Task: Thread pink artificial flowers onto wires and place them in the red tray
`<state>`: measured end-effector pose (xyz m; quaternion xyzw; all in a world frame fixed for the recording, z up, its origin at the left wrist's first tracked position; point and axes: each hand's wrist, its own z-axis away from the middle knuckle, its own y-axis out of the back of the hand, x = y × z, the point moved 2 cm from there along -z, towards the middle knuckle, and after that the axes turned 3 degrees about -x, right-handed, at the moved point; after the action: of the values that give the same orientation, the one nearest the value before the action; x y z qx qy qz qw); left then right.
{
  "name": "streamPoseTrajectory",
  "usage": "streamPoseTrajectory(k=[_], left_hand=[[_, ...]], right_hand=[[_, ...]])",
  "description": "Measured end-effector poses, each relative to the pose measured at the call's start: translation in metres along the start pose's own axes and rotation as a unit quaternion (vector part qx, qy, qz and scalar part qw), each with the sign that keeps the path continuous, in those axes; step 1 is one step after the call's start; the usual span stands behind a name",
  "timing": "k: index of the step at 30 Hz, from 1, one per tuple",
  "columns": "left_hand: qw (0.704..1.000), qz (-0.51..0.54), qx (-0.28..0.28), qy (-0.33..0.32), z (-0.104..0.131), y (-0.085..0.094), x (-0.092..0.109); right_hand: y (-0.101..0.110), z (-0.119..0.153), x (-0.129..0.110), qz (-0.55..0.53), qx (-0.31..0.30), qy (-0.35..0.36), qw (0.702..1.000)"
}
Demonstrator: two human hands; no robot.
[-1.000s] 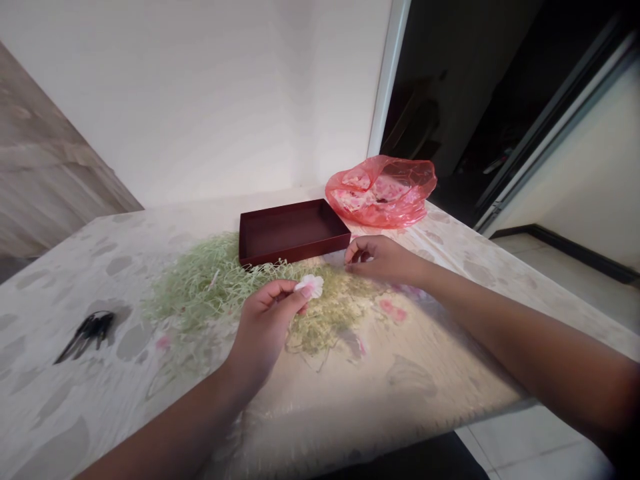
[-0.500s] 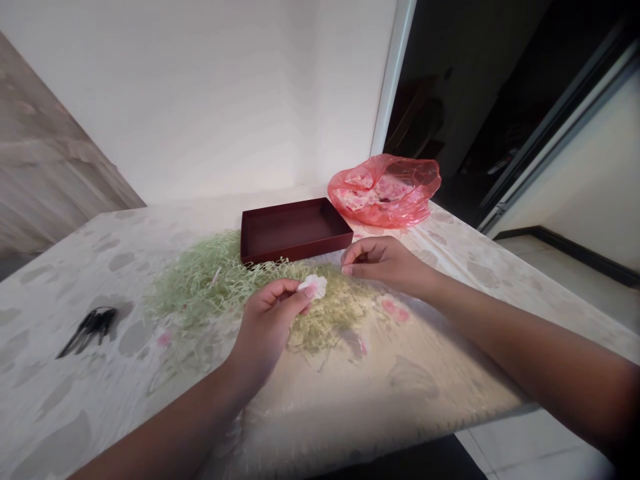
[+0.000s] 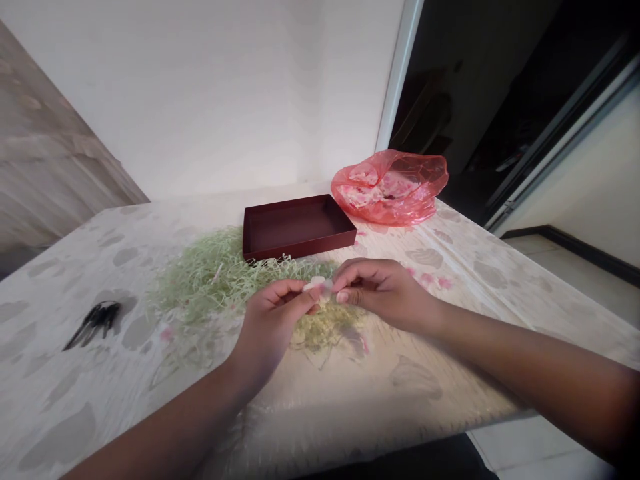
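Note:
Between the thumb and fingers of my left hand (image 3: pixel 280 313) is a small white-and-pink flower petal piece (image 3: pixel 317 288). My right hand (image 3: pixel 383 290) pinches its right edge, the fingertips close to those of the left. Both hands are above a loose heap of pale green shredded filler (image 3: pixel 205 277). Right behind the heap stands an open dark red box (image 3: pixel 300 230) with a bare inside. At the back right lies a translucent red plastic bag (image 3: pixel 400 190) with pink-and-white petals in it.
A bunch of keys (image 3: pixel 97 321) lies on the left of the patterned tablecloth (image 3: pixel 50 393). Loose pink petals (image 3: pixel 427 279) are scattered to the right of my right hand, and a pink bit (image 3: pixel 167 333) lies by the heap's left edge. A wall rises behind the table.
My right hand has moved left and slightly down, from apart to the petal piece, and now grips its edge. My left hand keeps its pinch in nearly the same spot.

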<state>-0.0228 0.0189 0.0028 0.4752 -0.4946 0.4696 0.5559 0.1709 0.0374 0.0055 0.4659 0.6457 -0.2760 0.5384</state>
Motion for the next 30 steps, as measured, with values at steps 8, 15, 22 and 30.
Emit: streamPoseTrajectory(k=[8,15,22,30], left_hand=[[1.000,0.016,-0.007,0.009,0.001,-0.001,-0.002],[0.999,0.027,-0.018,0.002,0.002,-0.003,-0.002],[0.999,0.032,-0.020,0.014,0.003,-0.003,-0.004],[1.000,0.015,-0.012,0.017,0.003,-0.004,-0.002]], right_hand=[[0.000,0.001,0.001,0.035,0.012,-0.026,0.999],[-0.005,0.001,-0.008,0.080,0.007,0.006,0.997],[-0.007,0.003,-0.002,0.061,0.036,-0.029,0.997],[-0.007,0.004,0.001,0.035,0.055,-0.004,0.998]])
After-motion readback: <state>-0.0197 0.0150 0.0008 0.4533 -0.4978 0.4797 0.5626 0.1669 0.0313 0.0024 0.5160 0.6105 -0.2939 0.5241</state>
